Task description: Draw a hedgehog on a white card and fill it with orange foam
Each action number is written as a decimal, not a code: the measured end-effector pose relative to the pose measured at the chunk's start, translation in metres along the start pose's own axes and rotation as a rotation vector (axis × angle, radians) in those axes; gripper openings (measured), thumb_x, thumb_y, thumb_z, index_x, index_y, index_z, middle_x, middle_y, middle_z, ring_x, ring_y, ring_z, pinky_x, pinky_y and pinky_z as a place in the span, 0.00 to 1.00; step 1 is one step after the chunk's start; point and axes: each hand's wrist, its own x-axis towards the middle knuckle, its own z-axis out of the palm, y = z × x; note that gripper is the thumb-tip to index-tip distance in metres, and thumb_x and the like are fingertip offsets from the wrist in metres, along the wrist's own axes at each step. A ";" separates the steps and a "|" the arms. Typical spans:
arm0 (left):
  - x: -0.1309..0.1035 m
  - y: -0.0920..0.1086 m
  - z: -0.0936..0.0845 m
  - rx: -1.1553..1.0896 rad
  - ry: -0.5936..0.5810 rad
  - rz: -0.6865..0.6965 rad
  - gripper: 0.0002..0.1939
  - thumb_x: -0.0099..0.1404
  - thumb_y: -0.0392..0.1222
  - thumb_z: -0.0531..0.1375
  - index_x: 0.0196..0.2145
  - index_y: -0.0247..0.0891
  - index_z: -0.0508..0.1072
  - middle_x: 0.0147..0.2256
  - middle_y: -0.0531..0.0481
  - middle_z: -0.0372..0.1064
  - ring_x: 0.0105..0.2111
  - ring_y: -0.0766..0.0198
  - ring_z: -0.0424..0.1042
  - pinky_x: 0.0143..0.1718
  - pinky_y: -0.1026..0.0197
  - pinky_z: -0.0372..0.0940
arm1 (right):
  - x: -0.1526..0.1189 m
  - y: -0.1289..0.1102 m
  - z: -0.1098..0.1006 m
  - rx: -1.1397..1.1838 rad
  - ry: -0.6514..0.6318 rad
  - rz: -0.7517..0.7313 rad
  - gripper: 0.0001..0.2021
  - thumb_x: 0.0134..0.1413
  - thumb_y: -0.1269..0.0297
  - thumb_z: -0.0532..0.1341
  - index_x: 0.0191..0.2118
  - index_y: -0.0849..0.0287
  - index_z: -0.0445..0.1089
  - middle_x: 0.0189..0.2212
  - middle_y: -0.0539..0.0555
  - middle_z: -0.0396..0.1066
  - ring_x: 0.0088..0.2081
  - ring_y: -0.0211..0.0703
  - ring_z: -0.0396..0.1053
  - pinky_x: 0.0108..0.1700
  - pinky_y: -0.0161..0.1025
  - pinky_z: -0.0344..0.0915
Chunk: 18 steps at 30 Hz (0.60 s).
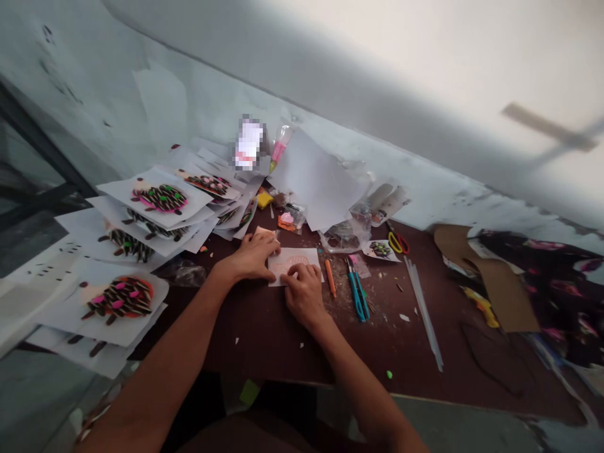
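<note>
Pale, scuffed wall (202, 104) stands behind a dark reddish-brown worktop (283, 352) strewn with craft pieces and small scraps. Near the middle of the worktop, between both hands, lies a small white card (278, 259) bearing an orange-toned printed or drawn pattern (298, 259). The left hand (252, 257) reaches across the card's left edge, thumb apart from the fingers; the fingers rest by a peach-coloured piece (267, 233), and I cannot tell whether that grip pinches anything. The right hand (306, 294) bends over the card's lower right part with its fingers curled down and close together; whether its grip is clamped on something is hidden beneath them.

Just right of the card lies an orange stick-like tool (330, 279), then a turquoise-handled tool (357, 294). Further right are a small card with a dark striped figure (380, 249), scissors with yellow and red handles (396, 243) and long translucent strips (426, 318). At the left, overlapping white sheets (106, 189) carry striped, spotted, hedgehog-like figures (120, 299). Behind the hands sit a yellow packet (264, 200), a large plain sheet (321, 179) and a pixelated, brightly lit screen (249, 143). Brown cardboard (512, 289) and dark patterned cloth (557, 277) occupy the far right.
</note>
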 end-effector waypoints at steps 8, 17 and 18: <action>0.000 -0.001 0.001 -0.013 0.000 0.002 0.25 0.50 0.47 0.68 0.46 0.43 0.70 0.58 0.44 0.64 0.66 0.42 0.52 0.63 0.42 0.50 | 0.004 -0.002 -0.006 0.042 -0.016 0.127 0.14 0.58 0.69 0.61 0.49 0.53 0.76 0.47 0.57 0.67 0.46 0.49 0.61 0.51 0.47 0.52; 0.000 -0.001 0.002 -0.005 -0.003 0.009 0.25 0.50 0.47 0.67 0.46 0.43 0.70 0.58 0.42 0.65 0.65 0.41 0.53 0.62 0.41 0.50 | 0.010 -0.007 -0.006 0.016 -0.043 0.125 0.11 0.63 0.66 0.59 0.47 0.54 0.76 0.47 0.58 0.67 0.49 0.50 0.61 0.53 0.48 0.51; 0.000 -0.001 0.002 -0.007 -0.004 0.007 0.25 0.50 0.47 0.67 0.46 0.43 0.70 0.58 0.42 0.65 0.65 0.40 0.52 0.62 0.41 0.50 | 0.010 -0.007 -0.006 0.018 -0.037 0.127 0.11 0.63 0.66 0.59 0.47 0.54 0.76 0.47 0.58 0.67 0.49 0.50 0.61 0.53 0.48 0.51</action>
